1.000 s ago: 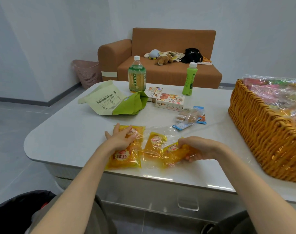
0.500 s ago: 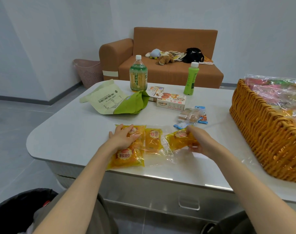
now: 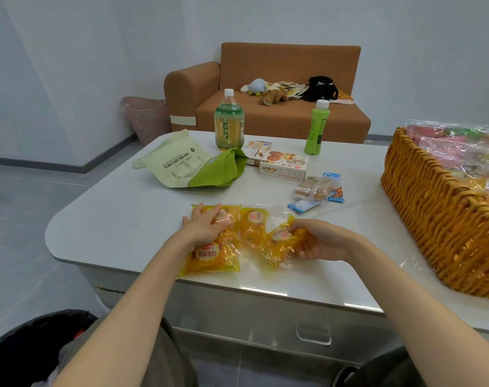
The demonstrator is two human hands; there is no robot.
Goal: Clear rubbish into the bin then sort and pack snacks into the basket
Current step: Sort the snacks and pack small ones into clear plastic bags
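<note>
Yellow bread packets lie at the near edge of the white table [image 3: 126,219]. My left hand [image 3: 204,227] rests flat on the left stack of packets [image 3: 212,255], fingers spread. A single packet [image 3: 253,226] lies in the middle. My right hand [image 3: 318,241] grips the right packet [image 3: 282,240] by its edge, tilted, its lower end on the table. The wicker basket [image 3: 438,219] stands at the right, holding several wrapped snacks. A black-lined bin [image 3: 28,350] sits on the floor at the lower left.
Further back on the table lie a green-and-cream pouch [image 3: 187,166], a large tea bottle [image 3: 228,121], a slim green bottle [image 3: 315,127], two biscuit boxes [image 3: 283,166] and small wrapped snacks [image 3: 315,191]. A brown sofa [image 3: 279,79] and pink hamper [image 3: 148,118] stand behind.
My right hand drew its yellow packet back toward the table's near edge, beside the middle packet. The left hand has stayed on the left stack.
</note>
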